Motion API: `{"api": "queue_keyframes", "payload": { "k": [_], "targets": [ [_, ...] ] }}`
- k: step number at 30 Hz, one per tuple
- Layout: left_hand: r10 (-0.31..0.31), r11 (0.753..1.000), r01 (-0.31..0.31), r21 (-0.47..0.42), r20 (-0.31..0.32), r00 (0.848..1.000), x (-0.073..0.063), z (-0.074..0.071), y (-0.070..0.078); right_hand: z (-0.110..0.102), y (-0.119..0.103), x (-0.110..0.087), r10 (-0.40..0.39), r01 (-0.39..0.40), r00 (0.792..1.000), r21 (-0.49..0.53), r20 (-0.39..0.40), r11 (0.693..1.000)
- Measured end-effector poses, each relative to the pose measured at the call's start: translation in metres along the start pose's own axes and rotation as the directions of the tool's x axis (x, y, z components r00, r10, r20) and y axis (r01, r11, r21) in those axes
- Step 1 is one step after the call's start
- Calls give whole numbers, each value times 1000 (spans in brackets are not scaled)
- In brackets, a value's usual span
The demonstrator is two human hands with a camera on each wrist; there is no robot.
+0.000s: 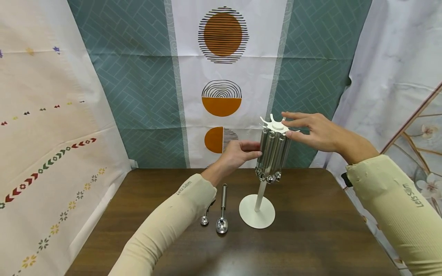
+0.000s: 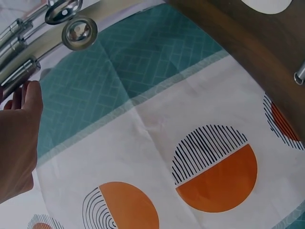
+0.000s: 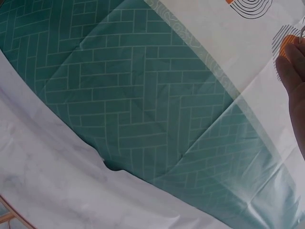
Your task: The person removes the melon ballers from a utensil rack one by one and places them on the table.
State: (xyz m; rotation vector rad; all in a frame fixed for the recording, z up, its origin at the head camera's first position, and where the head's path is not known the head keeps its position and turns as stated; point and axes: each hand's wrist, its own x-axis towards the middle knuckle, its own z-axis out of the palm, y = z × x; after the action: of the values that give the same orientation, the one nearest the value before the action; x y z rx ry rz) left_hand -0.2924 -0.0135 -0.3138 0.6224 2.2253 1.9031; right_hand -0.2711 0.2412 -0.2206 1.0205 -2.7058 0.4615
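Note:
A white rack (image 1: 277, 126) with curved hooks stands on a round base (image 1: 257, 218). Several shiny metal spoons (image 1: 274, 153) hang from it in a ring, bowls down. My left hand (image 1: 238, 153) is at the left side of the ring, thumb and fingers pinching a spoon handle. In the left wrist view, its fingertips meet the tubular handle of a metal spoon (image 2: 80, 33); part of the grip is hidden. With spread, fairly straight fingers, my right hand (image 1: 312, 130) touches the hooks at the rack's top right. Only its fingers (image 3: 293, 67) show at the right wrist view's edge.
On the brown table (image 1: 310, 234), left of the base, lie a larger metal spoon (image 1: 222, 224) and a smaller spoon (image 1: 204, 220), partly covered by my left sleeve. A patterned cloth (image 1: 134, 96) hangs behind the table, and other cloths hang at both sides.

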Motion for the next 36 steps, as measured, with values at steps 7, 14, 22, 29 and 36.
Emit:
{"api": "queue_keyframes", "payload": {
  "k": [7, 14, 22, 29, 36],
  "targets": [
    [7, 1000, -6, 24, -14, 1000, 1, 4, 0, 1, -1, 0, 0, 0, 1000, 4, 0, 1000],
    [-2, 1000, 2, 9, -5, 1000, -2, 3, 3, 1, 0, 1, -4, 4, 1000, 4, -2, 1000],
    [-16, 1000, 16, -10, -2, 1000, -6, -1, 11, 1, 0, 0, 2, -2, 1000, 12, 1, 1000],
    [-4, 1000, 5, 10, -22, 1000, -8, -9, 13, 1, 0, 0, 1, -1, 1000, 6, 6, 1000],
    [-7, 1000, 7, -2, -53, 999, -16, -21, 16, -2, 0, 0, -9, 9, 1000, 7, 7, 1000]
  ]
}}
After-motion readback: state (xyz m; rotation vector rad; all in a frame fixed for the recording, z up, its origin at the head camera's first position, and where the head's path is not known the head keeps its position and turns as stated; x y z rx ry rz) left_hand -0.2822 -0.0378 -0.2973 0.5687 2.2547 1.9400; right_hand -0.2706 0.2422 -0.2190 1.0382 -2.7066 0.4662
